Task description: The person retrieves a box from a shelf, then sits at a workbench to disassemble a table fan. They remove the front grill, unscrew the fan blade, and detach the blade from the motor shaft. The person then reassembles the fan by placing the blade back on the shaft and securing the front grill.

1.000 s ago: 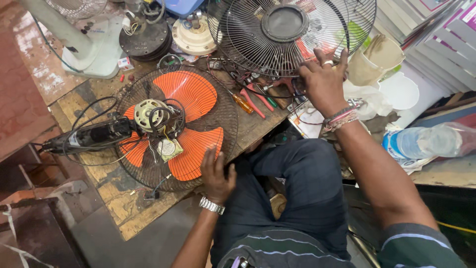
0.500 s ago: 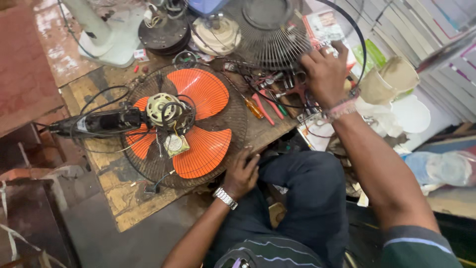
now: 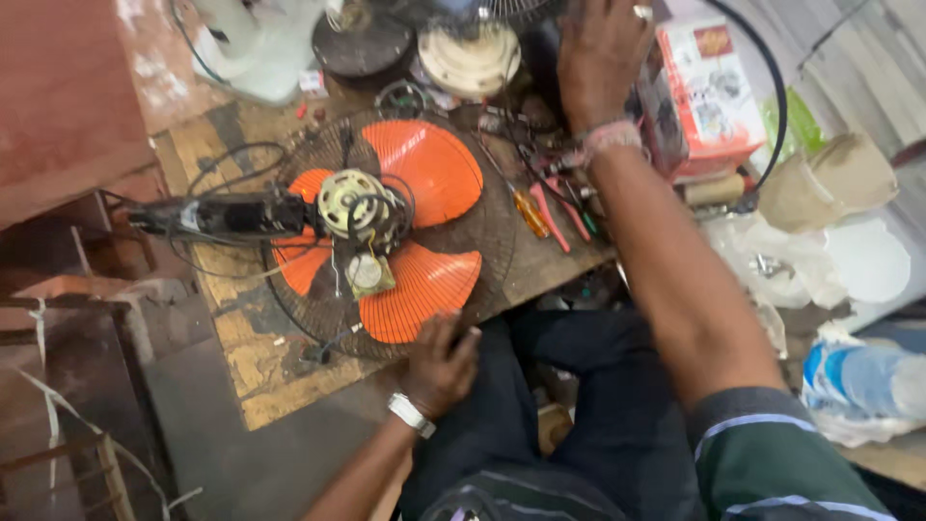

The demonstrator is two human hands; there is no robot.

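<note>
A fan with orange blades (image 3: pixel 424 164) lies on a worn wooden bench (image 3: pixel 231 328), inside a dark wire guard (image 3: pixel 497 246). Its cream motor (image 3: pixel 352 205) faces up, and a black neck with cables (image 3: pixel 222 214) runs off to the left. My left hand (image 3: pixel 439 362), with a watch on the wrist, grips the guard's near rim, fingers curled. My right hand (image 3: pixel 603 58), with a ring and a wrist thread, reaches to the back of the bench over a second dark grille (image 3: pixel 502 12). Its fingertips run off the top edge, so their grip is hidden.
Screwdrivers (image 3: pixel 531 214) and red-handled pliers (image 3: pixel 559 207) lie right of the fan. A red and white carton (image 3: pixel 709 92), a cream round housing (image 3: pixel 470 58), a black disc (image 3: pixel 362 43) and a white fan base (image 3: pixel 260 48) crowd the back. A plastic bottle (image 3: pixel 868 381) lies at right.
My right hand has reached farther toward the back of the bench, and the second grille now sits mostly beyond the top edge. My left hand stays at the guard's near rim.
</note>
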